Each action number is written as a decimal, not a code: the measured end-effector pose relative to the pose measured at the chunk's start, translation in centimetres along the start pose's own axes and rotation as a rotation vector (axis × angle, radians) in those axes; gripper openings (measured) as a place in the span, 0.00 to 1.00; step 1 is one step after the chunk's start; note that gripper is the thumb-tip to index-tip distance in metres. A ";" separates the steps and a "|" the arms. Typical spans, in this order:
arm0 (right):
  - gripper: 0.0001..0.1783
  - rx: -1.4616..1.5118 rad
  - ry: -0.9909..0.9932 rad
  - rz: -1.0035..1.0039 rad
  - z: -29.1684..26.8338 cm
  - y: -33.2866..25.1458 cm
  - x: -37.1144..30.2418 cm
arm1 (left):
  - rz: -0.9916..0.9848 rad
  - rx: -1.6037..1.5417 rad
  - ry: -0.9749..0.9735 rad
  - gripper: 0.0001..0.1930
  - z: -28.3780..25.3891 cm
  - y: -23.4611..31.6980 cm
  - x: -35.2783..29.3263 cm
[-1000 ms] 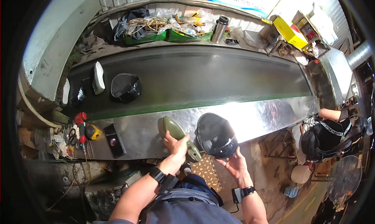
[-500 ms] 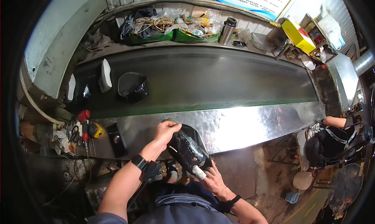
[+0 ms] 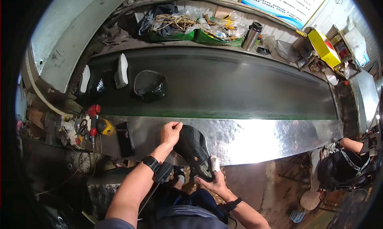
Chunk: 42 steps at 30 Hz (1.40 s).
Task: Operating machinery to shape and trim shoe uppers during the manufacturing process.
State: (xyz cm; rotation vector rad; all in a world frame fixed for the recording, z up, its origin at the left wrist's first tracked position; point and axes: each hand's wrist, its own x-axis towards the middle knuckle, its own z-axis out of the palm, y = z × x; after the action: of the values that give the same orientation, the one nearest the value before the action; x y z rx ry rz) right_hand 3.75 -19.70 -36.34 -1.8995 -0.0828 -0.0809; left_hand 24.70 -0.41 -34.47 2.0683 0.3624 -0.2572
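Observation:
A black shoe with a small gold mark and a pale edge along its right side is held over the near metal ledge. My left hand is closed, its fingers pinching the shoe's far left end. At the near end, by the grey-green opening, my right hand grips the shoe; one of its fingers, wrapped in white, lies along the right side. Part of that grip is hidden behind the shoe. Ahead on the dark belt, a glossy black rounded piece and two white-soled shoes lie to the left.
Left on the metal ledge lie a black phone, a yellow tape measure and a red tool. Green trays of cords and plastic bags, plus a steel flask, line the back. Another person's arm shows at right.
The shoe has been turned in my hands: its glossy surface has given way to a matte side with the gold mark. My right hand's wrapped finger has risen along its edge. The view has shifted slightly.

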 end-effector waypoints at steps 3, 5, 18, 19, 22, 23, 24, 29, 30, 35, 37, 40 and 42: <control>0.52 -0.018 -0.008 -0.005 0.1 0.6 -0.3 | -0.174 0.215 -0.199 0.41 0.5 2.9 -1.7; 0.49 -0.035 -0.031 0.053 0.4 0.1 -0.3 | -0.018 0.393 -0.117 0.40 1.2 1.0 -2.2; 0.52 0.274 -0.185 0.056 0.3 -4.9 1.2 | -0.242 0.061 0.119 0.24 -5.3 1.2 -3.8; 0.57 0.320 -0.333 0.089 -0.5 -9.2 2.6 | -0.238 0.014 0.148 0.24 -7.3 0.9 -4.9; 0.54 0.686 -0.479 0.476 0.3 -10.0 4.8 | -0.156 -0.026 0.234 0.26 -12.4 2.0 -8.4; 0.45 0.620 -0.532 0.751 1.5 -8.5 5.7 | -0.119 -0.021 0.267 0.26 -13.7 2.1 -9.7; 0.42 0.681 -0.703 0.943 2.5 -10.4 7.1 | -0.114 -0.053 0.300 0.26 -15.3 1.4 -11.5; 0.24 0.636 -0.876 0.786 8.2 -19.7 6.0 | -0.100 -0.135 0.584 0.25 -22.7 -1.1 -19.8; 0.20 0.654 -0.863 0.675 9.9 -21.0 4.8 | -0.106 -0.125 0.646 0.24 -24.7 -1.9 -21.9; 0.13 0.590 -0.959 0.440 18.2 -27.0 -2.9 | -0.129 -0.203 0.915 0.21 -33.1 -6.9 -34.8; 0.12 0.645 -0.986 0.434 22.2 -30.0 -6.7 | -0.093 -0.126 1.126 0.21 -36.2 -9.1 -39.8; 0.09 0.628 -1.134 0.447 27.5 -33.6 -12.1 | -0.298 -0.100 1.232 0.21 -41.6 -13.3 -47.2; 0.08 0.747 -1.215 0.508 31.3 -34.9 -15.8 | -0.136 -0.560 1.244 0.20 -45.0 -16.8 -52.2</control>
State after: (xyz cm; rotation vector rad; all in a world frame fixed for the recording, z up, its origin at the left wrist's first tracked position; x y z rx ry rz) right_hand -14.95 20.90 -15.17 -0.9435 -0.3812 1.2733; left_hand -28.50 38.71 -8.60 1.4077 1.1530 1.0009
